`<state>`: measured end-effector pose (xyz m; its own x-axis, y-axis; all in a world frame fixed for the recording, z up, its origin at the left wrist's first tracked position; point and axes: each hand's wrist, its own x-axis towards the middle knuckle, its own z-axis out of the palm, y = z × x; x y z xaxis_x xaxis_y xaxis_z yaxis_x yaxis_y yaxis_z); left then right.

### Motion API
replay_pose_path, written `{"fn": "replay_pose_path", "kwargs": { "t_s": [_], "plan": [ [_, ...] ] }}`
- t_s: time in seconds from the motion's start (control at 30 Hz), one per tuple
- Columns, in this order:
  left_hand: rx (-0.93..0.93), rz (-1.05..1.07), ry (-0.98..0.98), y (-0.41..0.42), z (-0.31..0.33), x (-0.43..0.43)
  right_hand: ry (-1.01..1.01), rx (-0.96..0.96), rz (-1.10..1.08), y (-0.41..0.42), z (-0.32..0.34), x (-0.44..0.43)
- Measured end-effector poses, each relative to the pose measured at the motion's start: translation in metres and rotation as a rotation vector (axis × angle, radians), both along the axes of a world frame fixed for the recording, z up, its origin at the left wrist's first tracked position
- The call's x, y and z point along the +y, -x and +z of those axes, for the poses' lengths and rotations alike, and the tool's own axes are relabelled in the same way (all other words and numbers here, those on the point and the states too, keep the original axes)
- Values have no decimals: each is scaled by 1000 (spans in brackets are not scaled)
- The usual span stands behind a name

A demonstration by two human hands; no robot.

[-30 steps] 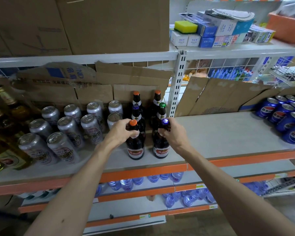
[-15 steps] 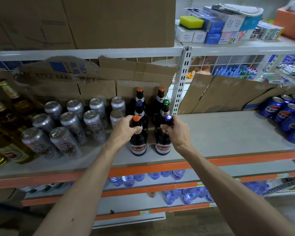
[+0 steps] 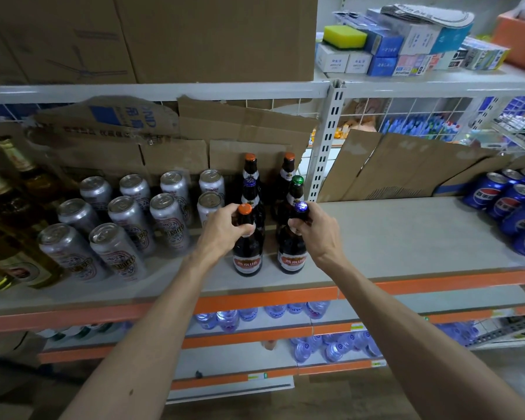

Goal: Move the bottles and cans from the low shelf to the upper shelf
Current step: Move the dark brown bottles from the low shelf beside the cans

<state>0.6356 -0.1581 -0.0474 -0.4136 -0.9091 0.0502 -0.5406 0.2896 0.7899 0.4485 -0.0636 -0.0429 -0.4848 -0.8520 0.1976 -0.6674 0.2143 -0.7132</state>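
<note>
Brown glass is the main thing here: 2 dark beer bottles stand side by side near the front edge of the upper shelf [image 3: 406,237], both with red-and-white labels. The person's left hand [image 3: 222,228] is wrapped around the neck of the orange-capped bottle [image 3: 247,253], fingers closed tight just under the cap. The right hand [image 3: 315,228] is doing the same on the purple-capped bottle [image 3: 291,253], thumb and fingers pinched around the neck. Both bottles look upright with their bases on the shelf board.

Right behind them are 4 more bottles [image 3: 250,177] in 2 short rows, with orange, purple and green caps. Just left of those sits a bunch of silver cans [image 3: 128,219], packed close together. Further left there's a group of amber bottles [image 3: 15,207], a bit blurry. Over at the far right end of the same shelf are blue cans [image 3: 515,204], well apart from the hands. Torn cardboard [image 3: 225,125] lines the back. Down below, the lower shelves [image 3: 255,341] hold clear water bottles [image 3: 228,319].
</note>
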Motion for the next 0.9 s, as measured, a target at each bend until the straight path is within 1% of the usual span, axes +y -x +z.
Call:
{"fn": "replay_pose_path", "kwargs": {
  "t_s": [0.27,0.63,0.9],
  "plan": [
    [62,-1,41,-1,-5,4,-35,-7,25,3,2,-2],
    [53,2,17,0,-9,2,-37,-68,9,-3,-3,2],
    [89,37,94,1,-13,11,-77,-61,3,-8,3,4]
  ]
}}
